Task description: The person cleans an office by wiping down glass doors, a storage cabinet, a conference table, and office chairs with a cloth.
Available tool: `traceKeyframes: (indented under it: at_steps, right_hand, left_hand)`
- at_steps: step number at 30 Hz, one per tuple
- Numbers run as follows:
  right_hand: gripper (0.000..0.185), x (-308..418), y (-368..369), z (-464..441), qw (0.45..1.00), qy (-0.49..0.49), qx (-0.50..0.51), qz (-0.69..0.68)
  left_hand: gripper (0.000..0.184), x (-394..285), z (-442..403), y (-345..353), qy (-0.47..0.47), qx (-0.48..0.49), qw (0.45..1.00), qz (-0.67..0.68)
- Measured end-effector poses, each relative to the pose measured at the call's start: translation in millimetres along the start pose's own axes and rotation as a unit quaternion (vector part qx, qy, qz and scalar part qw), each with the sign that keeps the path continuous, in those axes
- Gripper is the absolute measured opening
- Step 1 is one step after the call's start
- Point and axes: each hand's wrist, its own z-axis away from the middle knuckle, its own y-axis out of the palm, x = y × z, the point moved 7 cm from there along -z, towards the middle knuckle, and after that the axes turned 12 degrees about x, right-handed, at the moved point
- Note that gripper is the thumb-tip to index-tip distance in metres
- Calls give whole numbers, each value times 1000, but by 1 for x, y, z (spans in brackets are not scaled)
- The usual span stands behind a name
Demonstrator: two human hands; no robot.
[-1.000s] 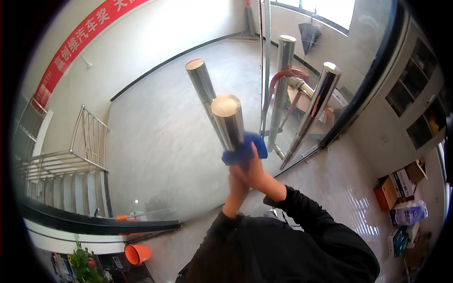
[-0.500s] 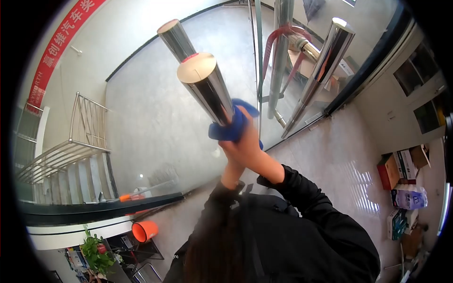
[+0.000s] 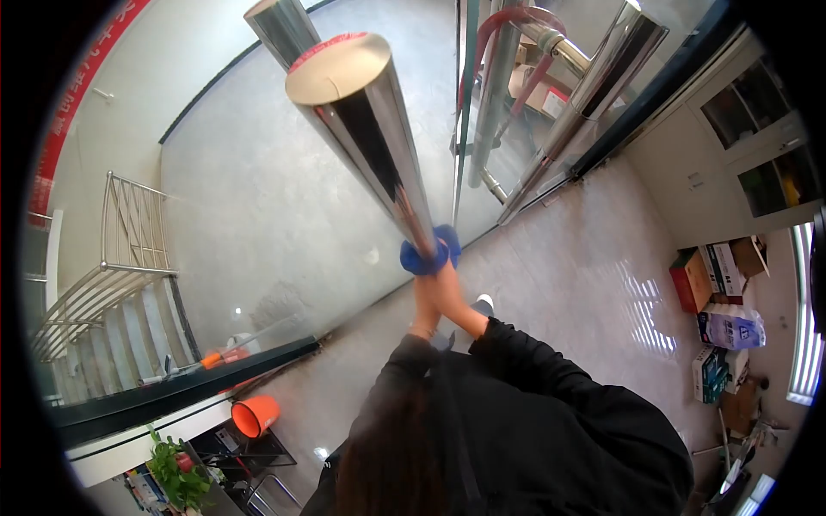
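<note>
A thick, shiny metal door handle [image 3: 379,142] with a flat, pale gold end rises from the middle of the view. A blue cloth [image 3: 422,258] is wrapped around its lower part. My left hand [image 3: 425,297] and my right hand [image 3: 451,292] are close together, closed on the cloth and pressing it around the tube. Their fingers are partly hidden behind the cloth and handle. Behind the gold end, a similar tube [image 3: 288,34] shows at the glass.
To the right stands another shiny handle [image 3: 615,69], with a red U-shaped lock [image 3: 482,52] near it. Boxes [image 3: 693,279] and a purple-white bag [image 3: 731,328] lie along the right wall. An orange bin [image 3: 255,416] and a plant [image 3: 175,469] are lower left. Stairs with a railing [image 3: 133,219] show through the glass.
Both hands have slid down the handle with the blue cloth, toward my body, baring more of the tube. The view has shifted, and the handle's gold end looks larger and nearer.
</note>
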Motion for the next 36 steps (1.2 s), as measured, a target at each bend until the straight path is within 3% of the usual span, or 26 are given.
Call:
traceKeyframes:
  at_steps: [2,4,7,8,10,11,13,14,15,17,21,23,25,28,30,32,35,36]
  right_hand:
    - [65,-53,11,-6,999,1,-5,33]
    - [62,-145,36,-7,972,205,99,-55]
    - [57,-129,28,-17,986,130,84,-58]
    - [57,-126,28,-14,986,132,82,-56]
    - [47,-115,18,-9,982,182,43,-34]
    - [47,-107,11,-8,983,178,35,-31]
    - [29,-88,-5,2,991,131,32,15]
    - [27,-88,-13,5,988,143,41,47]
    - [27,-73,-25,11,988,144,26,49]
    - [30,-29,-43,25,989,129,36,-59]
    - [36,19,-95,56,990,106,-78,-46]
    - [42,42,-123,67,988,92,-114,-43]
    - [53,92,-160,75,980,-42,-177,80]
    - [69,115,-199,66,963,-119,-183,157]
    - [75,135,-226,48,959,-156,-183,153]
    - [95,169,-257,27,941,-218,-181,184]
    - [97,216,-308,-11,929,-298,-192,105]
    - [98,235,-324,-26,925,-320,-179,97]
  left_hand:
    - [44,4,8,1,-24,8,998,56]
    - [40,-13,23,-13,-195,79,978,4]
    - [43,-18,23,-28,-261,90,956,98]
    - [43,-6,28,-26,-262,92,956,100]
    - [41,17,29,-24,-106,15,994,32]
    - [41,11,29,-25,-97,19,994,35]
    - [42,-6,35,-30,-167,71,981,74]
    - [51,-25,31,-36,-232,114,952,162]
    - [51,-22,32,-34,-224,127,952,163]
    - [60,-27,34,-28,-106,166,974,110]
    - [62,-103,26,-20,-136,270,949,87]
    - [62,-118,19,-2,-147,276,938,146]
    - [58,-151,3,6,-23,203,948,246]
    - [62,-196,-21,11,36,166,966,194]
    - [68,-237,-40,7,68,121,978,155]
    - [72,-253,-54,12,82,62,986,134]
    - [72,-307,-81,10,114,-33,986,117]
    - [69,-332,-93,7,134,-86,986,57]
